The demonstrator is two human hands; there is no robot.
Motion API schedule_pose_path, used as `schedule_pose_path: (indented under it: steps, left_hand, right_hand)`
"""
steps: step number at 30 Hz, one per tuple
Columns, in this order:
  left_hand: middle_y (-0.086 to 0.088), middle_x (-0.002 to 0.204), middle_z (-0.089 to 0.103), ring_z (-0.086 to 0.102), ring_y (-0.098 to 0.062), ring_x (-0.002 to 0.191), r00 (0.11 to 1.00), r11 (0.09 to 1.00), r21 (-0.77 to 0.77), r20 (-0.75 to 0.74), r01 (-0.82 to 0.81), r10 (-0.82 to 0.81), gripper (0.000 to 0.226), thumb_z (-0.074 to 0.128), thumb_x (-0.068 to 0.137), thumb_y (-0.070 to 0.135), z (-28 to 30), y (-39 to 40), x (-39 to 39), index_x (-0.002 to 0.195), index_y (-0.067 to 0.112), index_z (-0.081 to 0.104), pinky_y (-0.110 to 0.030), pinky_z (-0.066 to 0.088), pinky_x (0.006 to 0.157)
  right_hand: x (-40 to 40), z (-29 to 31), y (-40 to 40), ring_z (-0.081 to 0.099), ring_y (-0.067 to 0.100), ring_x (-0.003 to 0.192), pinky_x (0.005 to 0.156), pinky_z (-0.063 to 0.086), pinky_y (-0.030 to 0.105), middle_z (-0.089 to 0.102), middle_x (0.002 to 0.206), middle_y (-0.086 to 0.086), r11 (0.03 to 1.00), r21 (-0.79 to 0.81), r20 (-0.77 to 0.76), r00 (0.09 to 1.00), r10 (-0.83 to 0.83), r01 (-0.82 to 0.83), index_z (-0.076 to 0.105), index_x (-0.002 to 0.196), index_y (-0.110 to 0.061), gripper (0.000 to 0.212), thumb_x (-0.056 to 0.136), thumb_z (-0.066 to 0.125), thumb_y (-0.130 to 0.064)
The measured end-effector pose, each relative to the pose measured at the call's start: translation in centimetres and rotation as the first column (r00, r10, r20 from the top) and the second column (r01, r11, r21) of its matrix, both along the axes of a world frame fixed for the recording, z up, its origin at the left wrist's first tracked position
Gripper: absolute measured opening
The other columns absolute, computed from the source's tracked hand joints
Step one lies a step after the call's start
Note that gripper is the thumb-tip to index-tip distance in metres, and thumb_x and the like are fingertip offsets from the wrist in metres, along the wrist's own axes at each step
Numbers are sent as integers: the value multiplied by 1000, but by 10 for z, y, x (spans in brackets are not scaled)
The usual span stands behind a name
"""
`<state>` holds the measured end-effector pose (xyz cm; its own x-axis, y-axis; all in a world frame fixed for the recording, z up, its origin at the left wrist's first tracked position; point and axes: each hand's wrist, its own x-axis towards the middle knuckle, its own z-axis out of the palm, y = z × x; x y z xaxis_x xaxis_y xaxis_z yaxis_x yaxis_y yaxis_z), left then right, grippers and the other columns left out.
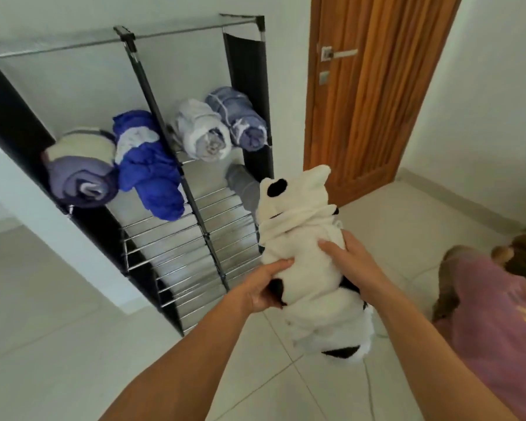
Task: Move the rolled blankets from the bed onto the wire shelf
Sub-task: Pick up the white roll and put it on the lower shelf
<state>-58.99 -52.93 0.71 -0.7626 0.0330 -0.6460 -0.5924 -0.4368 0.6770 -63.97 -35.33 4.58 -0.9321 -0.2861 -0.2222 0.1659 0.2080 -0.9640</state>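
Gripping a white roll with black patches (304,256) from both sides, the left hand (268,287) and right hand (346,259) have their fingers curled shut into the fleece, holding it in the air at about four o'clock from the wire shelf (176,238). At ten o'clock, four rolled blankets (146,165) lie on the upper rack; a grey roll (243,186) sits below.

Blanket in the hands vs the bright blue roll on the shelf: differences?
The white black-spotted blanket is held above the floor by the left hand and right hand; the bright blue roll lies on the wire shelf. The held one is fluffy and patterned; the blue one is smooth and mostly plain blue. Both are loosely rolled, with fabric spilling out.
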Motion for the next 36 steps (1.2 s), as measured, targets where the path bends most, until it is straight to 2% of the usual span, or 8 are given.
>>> schedule_pose_path:
  steps: [4, 8, 11, 14, 18, 27, 30, 36]
  left_hand:
    - [-6, 109, 70, 65, -26, 97, 986, 984, 65, 5, -169, 169, 25, 64, 86, 21, -15, -26, -32, 111, 22, 63, -42, 53, 73]
    - [-9, 112, 69, 64, -28, 101, 945, 942, 78, 74, -325, 320, 27, 67, 84, 23, -34, -59, -64, 111, 20, 64, -47, 53, 78]
    - [-14, 127, 63, 60, -33, 112, 921, 925, 48, 131, -376, 367, 46, 72, 81, 25, -45, -91, -95, 125, 17, 59, -56, 51, 85]
    - [-14, 124, 63, 62, -33, 104, 907, 923, -11, 179, -385, 380, 47, 71, 83, 26, -55, -123, -128, 126, 16, 57, -56, 53, 75]
    - [-15, 125, 62, 59, -37, 112, 902, 928, -79, 219, -364, 372, 63, 78, 74, 33, -84, -175, -177, 130, 16, 54, -64, 46, 92]
    - [-15, 135, 52, 53, -34, 100, 851, 869, -263, 218, -420, 477, 54, 58, 91, 36, -114, -254, -265, 139, 16, 44, -50, 48, 69]
    - [-13, 125, 51, 52, -30, 89, 845, 833, -376, 194, -406, 499, 52, 56, 92, 33, -115, -272, -285, 139, 18, 40, -53, 45, 78]
    - [-15, 122, 62, 63, -34, 102, 856, 767, -502, 95, -399, 508, 52, 58, 84, 31, -143, -299, -305, 134, 17, 51, -58, 55, 86]
  right_hand:
    - [-48, -8, 0, 49, 15, 123, 98, 43, 34, 47, 140, -8, 992, 7, 31, 992, 123, -123, 38, 143, -28, 69, 82, 65, -46]
    - [-68, -46, -2, 47, 20, 120, 97, 40, 40, 49, 138, 0, 992, 36, 246, 963, 106, -119, 42, 138, -27, 78, 70, 67, -56]
    - [-82, -80, -29, 46, 29, 126, 95, 44, 56, 49, 136, 0, 988, -36, 497, 855, 147, -149, 40, 135, -32, 86, 60, 71, -59]
    - [-101, -106, -71, 55, 35, 117, 79, 56, 52, 52, 134, 5, 989, -130, 632, 763, 138, -71, 46, 132, -29, 70, 70, 71, -52]
    - [-140, -138, -127, 63, 34, 108, 82, 57, 47, 61, 122, 8, 975, -216, 669, 735, 113, 46, 55, 125, -23, 47, 83, 69, -37]
    - [-212, -187, -238, 62, 25, 89, 86, 53, 41, 68, 104, 10, 961, -257, 697, 708, 109, 106, 58, 122, -14, 37, 87, 65, -21]
    - [-222, -196, -263, 63, 22, 87, 76, 54, 33, 67, 103, 7, 962, -262, 724, 675, 141, 80, 58, 118, -15, 31, 89, 64, -22]
    - [-232, -202, -295, 57, 25, 89, 72, 53, 33, 63, 102, 10, 966, -248, 729, 671, 133, 79, 56, 111, -13, 25, 89, 64, -21]
